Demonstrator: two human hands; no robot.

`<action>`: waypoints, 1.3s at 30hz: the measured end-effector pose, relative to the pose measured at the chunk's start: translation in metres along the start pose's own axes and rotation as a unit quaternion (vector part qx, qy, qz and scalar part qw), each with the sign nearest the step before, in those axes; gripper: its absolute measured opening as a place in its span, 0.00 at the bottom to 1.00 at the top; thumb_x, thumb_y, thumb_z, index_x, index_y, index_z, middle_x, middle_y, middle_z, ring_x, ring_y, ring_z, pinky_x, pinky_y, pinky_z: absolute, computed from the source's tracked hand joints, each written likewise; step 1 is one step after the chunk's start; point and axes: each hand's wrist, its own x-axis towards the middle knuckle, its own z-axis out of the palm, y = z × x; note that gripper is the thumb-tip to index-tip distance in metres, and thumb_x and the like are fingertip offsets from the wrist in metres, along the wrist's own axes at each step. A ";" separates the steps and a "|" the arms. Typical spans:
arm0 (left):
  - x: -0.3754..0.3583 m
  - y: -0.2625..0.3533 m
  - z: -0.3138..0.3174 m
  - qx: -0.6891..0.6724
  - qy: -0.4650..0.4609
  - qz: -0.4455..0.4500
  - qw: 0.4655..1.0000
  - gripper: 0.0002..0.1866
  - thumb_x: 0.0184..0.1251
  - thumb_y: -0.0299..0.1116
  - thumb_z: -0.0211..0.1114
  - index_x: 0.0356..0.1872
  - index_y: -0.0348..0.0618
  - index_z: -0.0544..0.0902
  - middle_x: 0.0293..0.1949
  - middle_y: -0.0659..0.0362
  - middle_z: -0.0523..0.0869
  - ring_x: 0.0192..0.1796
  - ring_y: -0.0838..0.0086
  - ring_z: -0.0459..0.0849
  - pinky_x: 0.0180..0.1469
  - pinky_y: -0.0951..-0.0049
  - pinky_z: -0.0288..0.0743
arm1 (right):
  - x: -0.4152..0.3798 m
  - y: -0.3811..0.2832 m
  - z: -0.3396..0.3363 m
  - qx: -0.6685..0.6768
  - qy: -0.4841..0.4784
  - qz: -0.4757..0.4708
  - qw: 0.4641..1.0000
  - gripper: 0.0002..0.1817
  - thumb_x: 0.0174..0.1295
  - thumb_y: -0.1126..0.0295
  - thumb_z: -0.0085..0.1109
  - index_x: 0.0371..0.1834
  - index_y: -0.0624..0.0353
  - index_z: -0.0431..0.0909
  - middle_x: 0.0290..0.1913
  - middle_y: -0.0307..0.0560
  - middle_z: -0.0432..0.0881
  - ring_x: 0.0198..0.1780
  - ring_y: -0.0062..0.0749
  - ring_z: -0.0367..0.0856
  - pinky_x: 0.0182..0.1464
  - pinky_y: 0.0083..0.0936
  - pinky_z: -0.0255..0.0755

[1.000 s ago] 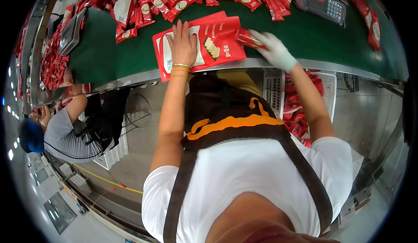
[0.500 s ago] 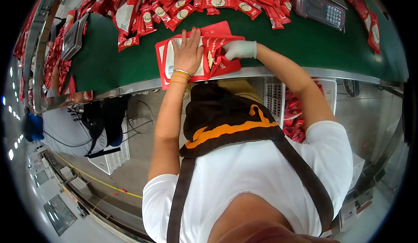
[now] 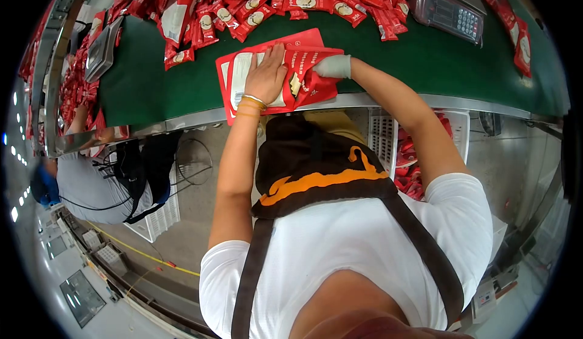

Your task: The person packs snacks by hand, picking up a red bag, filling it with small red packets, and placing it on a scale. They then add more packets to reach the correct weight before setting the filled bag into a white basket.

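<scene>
A large red pouch [image 3: 311,85] lies on top of a flat stack of the same pouches [image 3: 226,79], at the near edge of the green belt [image 3: 152,87]. My left hand [image 3: 267,75] is bare, wears bracelets at the wrist, and presses down on the pouch's white label side with its fingers at the mouth. My right hand [image 3: 333,66] wears a white glove and is pushed into the pouch's open mouth. Its fingers are hidden inside, so only the back of the glove shows.
Several small red packets [image 3: 255,5] are heaped across the far side of the belt, with more at the right [image 3: 522,35]. A weighing scale [image 3: 446,5] stands far right and another [image 3: 100,50] far left. Below the belt is a white crate [image 3: 379,126] of red packets. A co-worker [image 3: 91,181] is at left.
One second ago my right hand held a small red packet beside the pouch. It has since gone into the pouch's mouth and pushed deeper. My left hand stayed pressing on the pouch.
</scene>
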 end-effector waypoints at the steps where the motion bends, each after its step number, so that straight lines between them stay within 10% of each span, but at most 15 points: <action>1: -0.001 -0.001 0.003 0.029 0.008 -0.008 1.000 0.30 0.75 0.42 0.43 0.75 0.44 0.60 0.74 0.53 0.64 0.76 0.58 0.60 0.77 0.51 0.44 | -0.006 0.007 -0.001 -0.001 -0.003 0.002 1.000 0.17 0.69 0.61 0.47 0.51 0.58 0.81 0.46 0.45 0.86 0.44 0.26 0.83 0.47 0.26 0.76; 3: -0.002 -0.001 0.005 0.040 0.013 -0.020 0.999 0.30 0.75 0.42 0.43 0.75 0.43 0.60 0.74 0.52 0.65 0.76 0.58 0.61 0.77 0.51 0.44 | -0.029 0.015 -0.004 0.305 -0.020 0.019 0.952 0.24 0.72 0.54 0.46 0.63 0.57 0.74 0.56 0.49 0.83 0.57 0.31 0.77 0.59 0.29 0.70; 6: 0.003 0.007 0.004 0.046 0.011 -0.061 0.997 0.29 0.75 0.42 0.42 0.74 0.42 0.61 0.74 0.52 0.65 0.75 0.58 0.61 0.77 0.52 0.44 | -0.100 0.000 -0.022 0.419 -0.131 -0.143 0.887 0.35 0.70 0.48 0.51 0.72 0.63 0.65 0.53 0.53 0.83 0.52 0.38 0.82 0.56 0.33 0.73; 8: 0.002 0.005 0.005 0.046 0.001 -0.086 0.995 0.29 0.75 0.42 0.42 0.74 0.42 0.62 0.74 0.52 0.64 0.75 0.58 0.61 0.77 0.52 0.44 | -0.129 -0.010 -0.057 0.316 -0.152 -0.114 0.930 0.33 0.70 0.50 0.52 0.67 0.67 0.69 0.53 0.57 0.82 0.50 0.39 0.83 0.55 0.32 0.75; 11: 0.003 0.002 0.009 0.044 0.014 -0.060 0.997 0.29 0.75 0.42 0.42 0.73 0.42 0.63 0.74 0.52 0.64 0.75 0.57 0.61 0.77 0.52 0.44 | -0.081 -0.027 -0.075 0.095 0.232 -0.165 0.954 0.24 0.69 0.57 0.55 0.62 0.60 0.75 0.54 0.53 0.83 0.54 0.40 0.82 0.55 0.31 0.75; 14: 0.001 0.002 0.006 0.034 0.019 -0.035 0.999 0.29 0.74 0.41 0.43 0.73 0.42 0.63 0.74 0.52 0.64 0.75 0.57 0.62 0.77 0.52 0.44 | 0.024 -0.001 -0.100 -0.371 0.460 -0.215 0.778 0.25 0.63 0.65 0.60 0.65 0.49 0.72 0.55 0.51 0.82 0.56 0.48 0.80 0.57 0.39 0.74; 15: 0.000 -0.001 0.008 0.033 0.012 -0.029 0.999 0.29 0.73 0.41 0.43 0.73 0.41 0.63 0.74 0.51 0.64 0.75 0.57 0.61 0.77 0.52 0.44 | 0.050 0.007 -0.099 -0.429 0.401 -0.134 0.798 0.27 0.62 0.66 0.60 0.66 0.47 0.70 0.53 0.52 0.82 0.54 0.50 0.79 0.57 0.43 0.73; 18: 0.000 -0.001 0.002 0.039 0.011 -0.019 0.999 0.29 0.73 0.39 0.44 0.73 0.41 0.63 0.74 0.51 0.64 0.75 0.57 0.61 0.77 0.52 0.44 | 0.071 0.009 -0.086 -0.490 0.365 -0.078 0.788 0.28 0.61 0.67 0.60 0.66 0.46 0.66 0.45 0.51 0.81 0.49 0.50 0.79 0.54 0.46 0.73; 22: 0.003 0.000 0.004 -0.017 0.020 -0.044 0.999 0.29 0.72 0.39 0.46 0.73 0.40 0.64 0.73 0.50 0.65 0.75 0.55 0.62 0.77 0.54 0.45 | 0.023 0.006 -0.085 -0.422 0.543 -0.048 0.724 0.25 0.62 0.64 0.59 0.64 0.35 0.71 0.42 0.50 0.80 0.45 0.48 0.79 0.45 0.44 0.75; 30: 0.001 -0.003 0.008 0.007 0.010 -0.050 0.999 0.29 0.72 0.42 0.45 0.73 0.49 0.65 0.74 0.49 0.63 0.75 0.51 0.60 0.76 0.45 0.41 | 0.001 0.053 -0.107 -0.397 0.457 0.004 0.796 0.26 0.68 0.52 0.54 0.69 0.22 0.65 0.48 0.51 0.80 0.54 0.50 0.78 0.54 0.47 0.75; 39: 0.002 -0.005 0.010 -0.004 0.002 -0.067 0.998 0.30 0.73 0.44 0.43 0.75 0.52 0.61 0.76 0.49 0.60 0.77 0.50 0.57 0.76 0.42 0.38 | -0.159 0.040 -0.019 -0.201 0.528 -0.058 0.823 0.27 0.59 0.68 0.62 0.64 0.42 0.75 0.45 0.54 0.81 0.49 0.51 0.79 0.53 0.40 0.74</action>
